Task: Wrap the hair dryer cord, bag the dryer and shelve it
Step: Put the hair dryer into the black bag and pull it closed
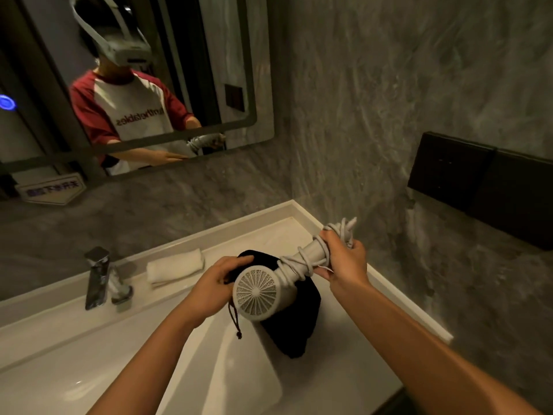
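A grey hair dryer is held over the white counter, its round rear grille facing me. Its grey cord is wound in coils around the handle, with loose loops sticking up past my fingers. My right hand grips the handle and the coils. A black drawstring bag lies under the dryer on the counter, a dark red drawstring hanging at its left. My left hand pinches the bag's upper left edge beside the dryer head.
A chrome tap stands at the left above the white basin. A folded white towel lies behind the bag. A mirror hangs on the grey wall; a black wall panel sits at the right.
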